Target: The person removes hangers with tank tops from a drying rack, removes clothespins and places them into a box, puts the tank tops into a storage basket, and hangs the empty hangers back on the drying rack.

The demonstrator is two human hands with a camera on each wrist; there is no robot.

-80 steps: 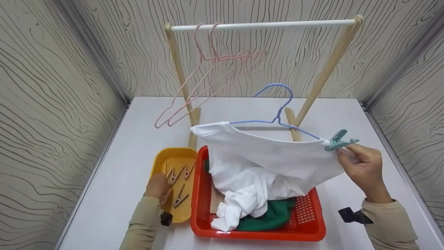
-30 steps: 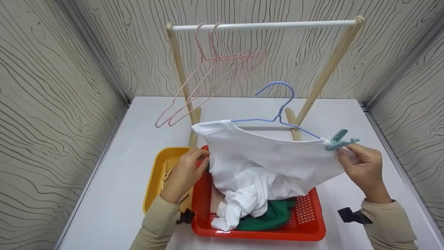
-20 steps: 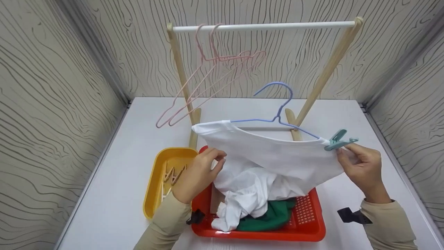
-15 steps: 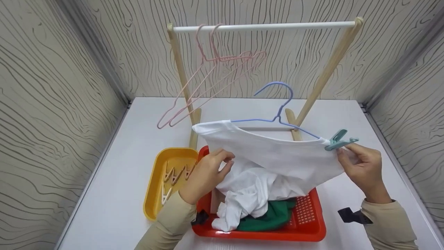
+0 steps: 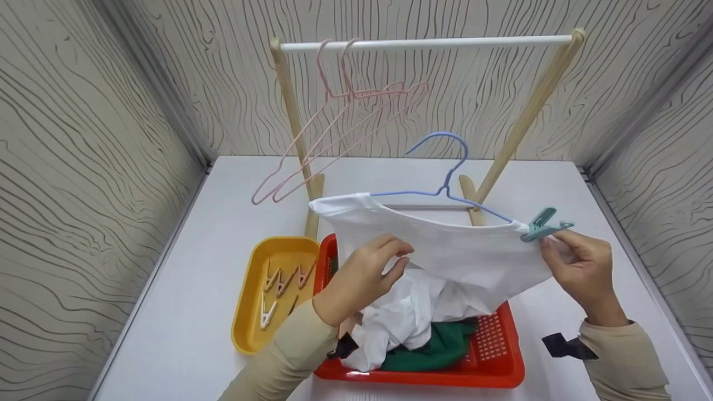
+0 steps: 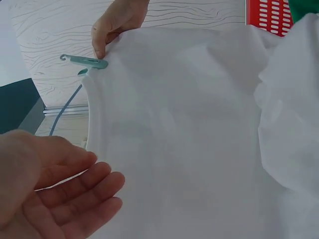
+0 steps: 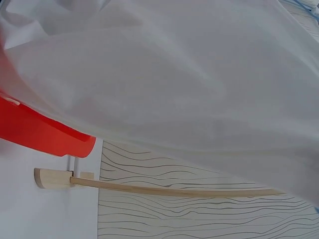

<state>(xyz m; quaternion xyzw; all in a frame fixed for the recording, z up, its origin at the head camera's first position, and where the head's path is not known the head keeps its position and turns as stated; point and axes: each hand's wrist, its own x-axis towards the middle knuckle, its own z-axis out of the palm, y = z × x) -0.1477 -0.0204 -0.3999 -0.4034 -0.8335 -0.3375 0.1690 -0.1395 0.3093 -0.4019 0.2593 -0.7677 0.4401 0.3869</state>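
Observation:
A white garment point(image 5: 462, 250) hangs spread on a blue hanger point(image 5: 445, 178), its lower part bunched over a red basket point(image 5: 423, 380). A teal clothespin point(image 5: 543, 225) clips its right upper corner to the hanger. Just below that clothespin my right hand point(image 5: 585, 273) pinches the garment between thumb and fingers. My left hand point(image 5: 370, 273) is in front of the cloth, fingers loosely bent, holding nothing. In the left wrist view the left hand's fingers point(image 6: 84, 199) are relaxed near the garment's edge. Cloth fills most of the right wrist view and hides the right hand.
A yellow tray point(image 5: 243, 312) with several clothespins point(image 5: 281, 283) stands left of the basket. Green cloth point(image 5: 434, 351) lies in the basket. Behind, a wooden rack with a white rod point(image 5: 473, 42) carries two pink hangers point(image 5: 317, 145).
My left hand has come out of the yellow tray and moved right, across the basket, to the front of the garment. My right hand keeps its pinch in nearly the same place.

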